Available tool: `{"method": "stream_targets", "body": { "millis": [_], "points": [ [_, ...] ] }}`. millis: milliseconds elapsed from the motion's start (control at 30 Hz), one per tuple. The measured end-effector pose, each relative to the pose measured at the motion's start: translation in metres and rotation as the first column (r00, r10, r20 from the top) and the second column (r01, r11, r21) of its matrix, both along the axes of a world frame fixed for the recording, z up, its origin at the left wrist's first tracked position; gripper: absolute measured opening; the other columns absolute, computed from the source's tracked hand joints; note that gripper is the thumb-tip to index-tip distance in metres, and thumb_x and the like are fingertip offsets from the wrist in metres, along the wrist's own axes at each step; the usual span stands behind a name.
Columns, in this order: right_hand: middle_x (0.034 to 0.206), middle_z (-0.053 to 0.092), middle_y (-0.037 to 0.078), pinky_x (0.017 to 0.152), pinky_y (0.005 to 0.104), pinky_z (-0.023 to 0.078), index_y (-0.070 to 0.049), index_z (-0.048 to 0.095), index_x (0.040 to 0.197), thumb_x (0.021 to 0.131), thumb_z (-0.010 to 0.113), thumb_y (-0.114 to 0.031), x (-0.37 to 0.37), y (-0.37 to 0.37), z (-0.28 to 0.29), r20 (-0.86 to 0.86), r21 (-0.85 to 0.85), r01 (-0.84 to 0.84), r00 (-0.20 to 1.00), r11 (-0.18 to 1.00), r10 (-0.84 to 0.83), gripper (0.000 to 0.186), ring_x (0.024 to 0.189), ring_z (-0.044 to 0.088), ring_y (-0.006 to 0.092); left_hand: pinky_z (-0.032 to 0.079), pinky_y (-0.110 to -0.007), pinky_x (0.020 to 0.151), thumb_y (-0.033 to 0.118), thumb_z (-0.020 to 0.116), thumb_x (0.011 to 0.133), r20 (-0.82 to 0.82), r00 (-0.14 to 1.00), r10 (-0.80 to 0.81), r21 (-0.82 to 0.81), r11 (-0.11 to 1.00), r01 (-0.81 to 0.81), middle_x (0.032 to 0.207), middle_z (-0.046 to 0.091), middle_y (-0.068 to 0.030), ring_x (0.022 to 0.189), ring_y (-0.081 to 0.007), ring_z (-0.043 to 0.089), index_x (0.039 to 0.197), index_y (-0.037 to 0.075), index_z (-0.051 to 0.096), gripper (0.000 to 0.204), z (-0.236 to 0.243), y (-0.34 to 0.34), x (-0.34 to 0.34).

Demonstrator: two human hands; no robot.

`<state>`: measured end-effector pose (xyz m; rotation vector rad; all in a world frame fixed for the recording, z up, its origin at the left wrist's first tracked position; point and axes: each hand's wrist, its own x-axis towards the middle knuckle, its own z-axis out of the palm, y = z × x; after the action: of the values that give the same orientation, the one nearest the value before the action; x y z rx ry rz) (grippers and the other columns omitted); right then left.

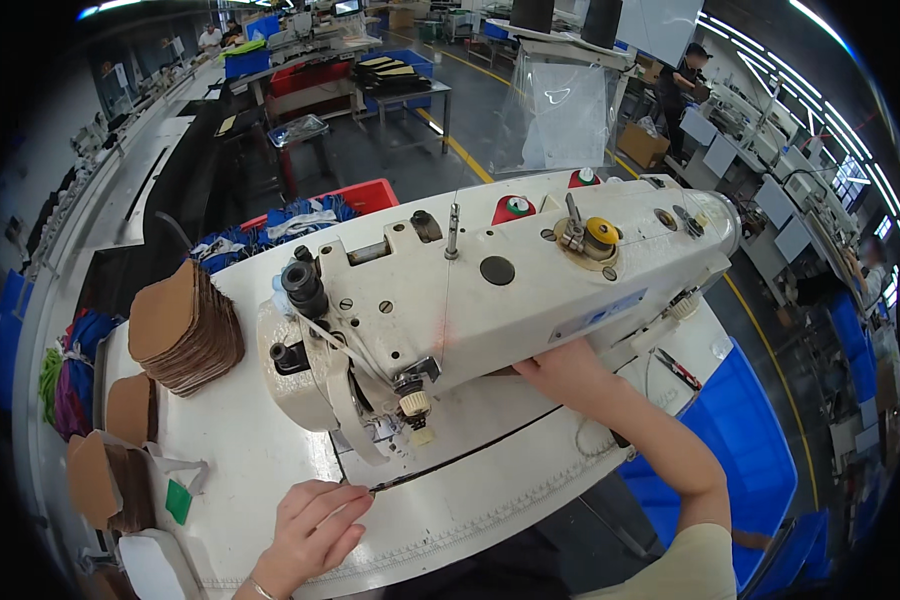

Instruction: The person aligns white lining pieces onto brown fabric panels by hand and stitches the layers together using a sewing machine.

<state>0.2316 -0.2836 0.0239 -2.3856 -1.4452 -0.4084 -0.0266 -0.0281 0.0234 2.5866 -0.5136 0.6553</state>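
A white industrial sewing machine (470,300) stretches across the white table (260,480) before me. My left hand (315,527) is at the table's front left, just short of the needle area. Its fingers are curled together at the end of a dark line along the machine bed; whatever they pinch is too small to name. Under the machine's arm reaches my right hand (572,378), most of its fingers hidden behind the machine body. The presser area (417,425) lies between the two hands, nearer the left one.
Stacks of brown fabric pieces (182,325) stand on the left. Small scissors (678,368) lie at the right, above a blue bin (740,450). Thread cones (515,206) stand behind the machine, near a red crate (370,195) of blue cloth. A person (684,95) stands far right.
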Motion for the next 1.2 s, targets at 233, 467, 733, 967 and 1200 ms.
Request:
{"method": "stream_targets", "body": {
  "millis": [233,467,733,967,1200],
  "points": [
    [0.107,0.062,0.021,0.087,0.0459,0.048,0.004,0.06,0.098,0.073,0.067,-0.002,-0.018,-0.006,-0.007,-0.334,0.122,0.184,0.933,0.975,-0.134,0.026,0.101,0.059,0.0379,0.049,-0.035,0.081,0.011,0.066,0.08,-0.094,0.988,0.121,-0.317,0.937,-0.145,0.106,0.065,-0.0108,0.092,-0.026,0.06,0.103,0.001,0.067,0.025,0.007,-0.016,-0.003],
    [0.123,0.056,0.026,0.107,0.0474,0.039,0.007,0.059,0.099,0.079,0.057,-0.012,-0.166,0.031,-0.04,-0.064,-0.041,-0.445,0.894,0.894,0.443,0.028,0.122,0.051,0.0383,0.045,-0.041,0.096,0.01,0.062,0.085,-0.261,0.949,0.178,-0.037,0.98,-0.194,0.126,0.058,-0.0141,0.116,-0.0322,0.054,0.118,-0.002,0.06,0.035,-0.001,-0.036,-0.019],
    [0.132,0.05,0.023,0.108,0.0477,0.037,0.006,0.056,0.121,0.081,0.061,-0.008,-0.171,0.07,-0.039,-0.253,0.005,-0.542,0.812,0.84,0.526,0.042,0.127,0.046,0.0374,0.039,-0.041,0.106,0.016,0.064,0.087,-0.379,0.826,0.416,0.094,0.906,-0.413,0.14,0.048,-0.0134,0.13,-0.0293,0.046,0.131,-0.001,0.051,0.049,-0.023,0.001,-0.088],
    [0.132,0.049,0.025,0.106,0.0507,0.038,0.005,0.057,0.12,0.079,0.064,-0.008,-0.174,0.094,-0.036,-0.21,-0.021,-0.58,0.799,0.814,0.564,0.043,0.126,0.046,0.0394,0.05,-0.032,0.074,0.001,0.074,0.075,-0.144,0.396,0.907,-0.096,0.385,-0.918,0.095,0.063,-0.0088,0.087,-0.0212,0.062,0.092,0.001,0.069,0.017,0.03,0.076,-0.209],
    [0.126,0.054,0.022,0.101,0.0469,0.043,0.005,0.059,0.116,0.078,0.065,-0.008,-0.203,0.143,-0.01,-0.116,0.056,-0.743,0.659,0.667,0.743,0.041,0.12,0.052,0.0353,0.053,-0.033,0.068,0.007,0.072,0.075,-0.238,0.486,0.841,0.394,0.541,-0.743,0.094,0.062,-0.0074,0.081,-0.0239,0.062,0.092,0.005,0.064,0.019,0.039,0.094,-0.26]
  ]
}}
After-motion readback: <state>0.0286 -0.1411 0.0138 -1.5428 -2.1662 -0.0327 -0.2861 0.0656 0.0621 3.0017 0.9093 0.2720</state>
